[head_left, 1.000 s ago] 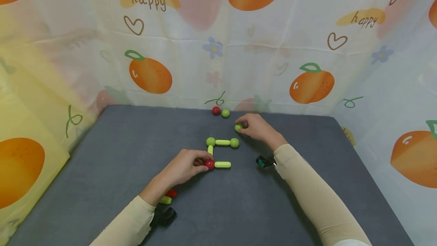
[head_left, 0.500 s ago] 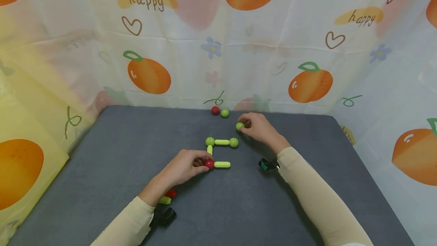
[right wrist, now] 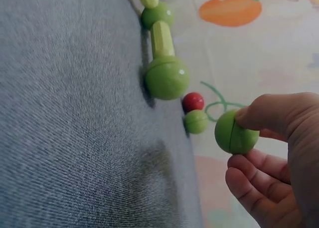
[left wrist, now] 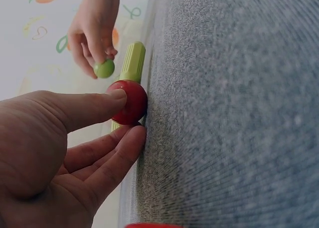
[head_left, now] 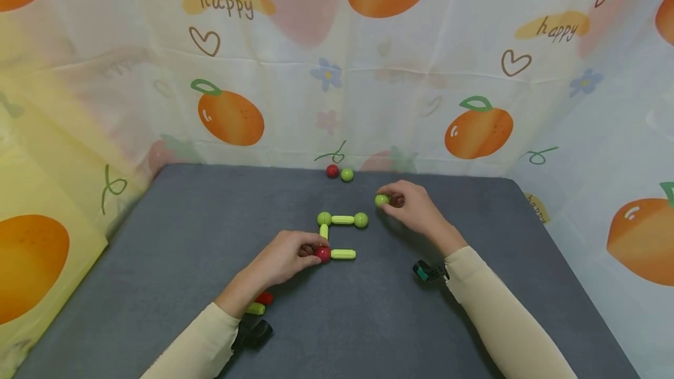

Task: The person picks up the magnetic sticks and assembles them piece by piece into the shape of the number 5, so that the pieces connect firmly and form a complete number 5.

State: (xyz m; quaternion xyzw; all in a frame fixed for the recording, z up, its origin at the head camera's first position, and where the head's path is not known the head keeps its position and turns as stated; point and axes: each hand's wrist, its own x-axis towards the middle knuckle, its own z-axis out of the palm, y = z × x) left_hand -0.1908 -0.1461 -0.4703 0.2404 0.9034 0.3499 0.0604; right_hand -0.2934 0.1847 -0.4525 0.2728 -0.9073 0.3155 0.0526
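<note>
My left hand [head_left: 289, 256] pinches a red ball [head_left: 323, 254] at the near corner of a frame of balls and yellow-green rods lying on the table. A rod [head_left: 343, 254] sticks out rightward from that ball, its far end free. Another rod [head_left: 323, 231], partly behind my fingers, leads to a green ball [head_left: 324, 219]. From there a third rod [head_left: 343, 220] reaches a second green ball [head_left: 360, 220]. Held between thumb and fingers of my right hand [head_left: 416, 209], a loose green ball [right wrist: 236, 132] hangs above the table, apart from the frame.
A red ball [head_left: 332, 171] and a green ball [head_left: 347, 175] sit side by side at the back edge of the grey table [head_left: 210, 209]. Beside my left wrist lie a red piece [head_left: 265, 298] and a yellow-green rod [head_left: 255, 309], partly hidden. A printed curtain [head_left: 295, 104] stands behind.
My right hand has shifted right and slightly nearer, carrying the green ball farther from the frame. The left hand stays on the red ball.
</note>
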